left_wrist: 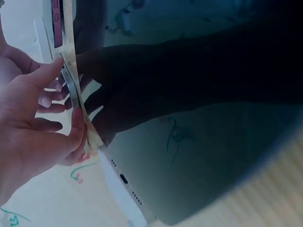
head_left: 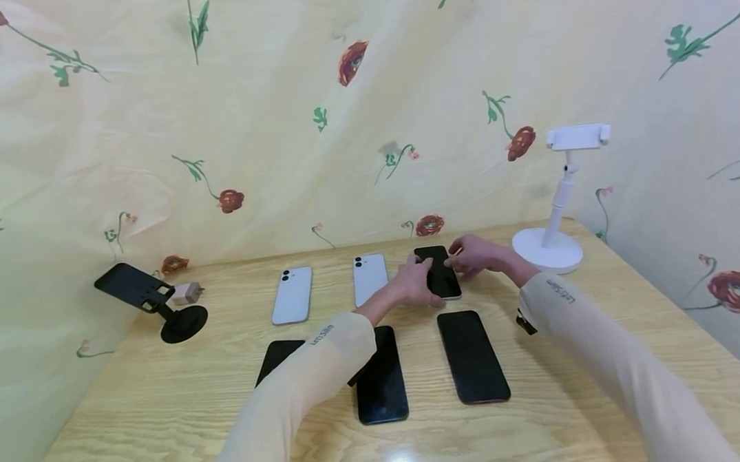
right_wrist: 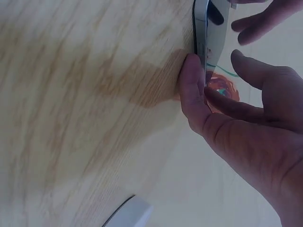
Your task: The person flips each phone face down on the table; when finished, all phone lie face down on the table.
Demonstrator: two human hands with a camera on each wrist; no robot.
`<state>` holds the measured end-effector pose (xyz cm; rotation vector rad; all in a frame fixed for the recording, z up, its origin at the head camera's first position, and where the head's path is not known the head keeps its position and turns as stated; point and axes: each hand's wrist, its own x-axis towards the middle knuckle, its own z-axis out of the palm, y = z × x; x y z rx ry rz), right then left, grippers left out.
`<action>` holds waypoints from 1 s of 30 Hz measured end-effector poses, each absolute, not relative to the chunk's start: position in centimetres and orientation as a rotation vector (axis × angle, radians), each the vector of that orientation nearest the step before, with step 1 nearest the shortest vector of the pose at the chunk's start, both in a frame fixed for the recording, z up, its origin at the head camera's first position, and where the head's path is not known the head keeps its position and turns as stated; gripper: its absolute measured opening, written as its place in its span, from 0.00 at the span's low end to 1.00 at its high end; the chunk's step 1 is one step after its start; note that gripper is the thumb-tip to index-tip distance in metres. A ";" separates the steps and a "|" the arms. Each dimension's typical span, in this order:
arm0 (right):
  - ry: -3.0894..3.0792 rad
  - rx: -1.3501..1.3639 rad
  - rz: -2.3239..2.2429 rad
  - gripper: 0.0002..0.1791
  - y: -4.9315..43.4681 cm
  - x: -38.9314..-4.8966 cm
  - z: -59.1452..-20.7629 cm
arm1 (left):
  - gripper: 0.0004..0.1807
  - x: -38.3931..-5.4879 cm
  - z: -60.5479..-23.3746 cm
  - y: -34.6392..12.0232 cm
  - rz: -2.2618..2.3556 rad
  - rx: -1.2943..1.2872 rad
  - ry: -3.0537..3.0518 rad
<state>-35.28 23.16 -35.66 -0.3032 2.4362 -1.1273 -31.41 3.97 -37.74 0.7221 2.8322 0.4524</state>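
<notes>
Phone, far side, pinched by left hand and right hand along opposite edges; uneven grip could drop it onto table.

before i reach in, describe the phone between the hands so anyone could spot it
On the wooden table, go to the far row, by the flowered wall covering. Its rightmost phone is the one, between the left hand and the right hand. Its dark face sets it apart from the two white phones in that row.
</notes>
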 end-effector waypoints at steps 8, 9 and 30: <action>2.489 -0.247 -1.061 0.30 22.2 -35.4 -35.9 | 0.45 -31.7 -38.4 4.0 0.414 0.767 2.857; 2.502 -0.248 -1.043 0.27 22.1 -35.3 -35.8 | 0.44 -31.8 -38.5 4.0 0.410 0.783 2.862; 2.424 -0.183 -1.096 0.12 21.9 -35.2 -35.4 | 0.39 -31.5 -38.2 4.0 0.406 0.857 2.852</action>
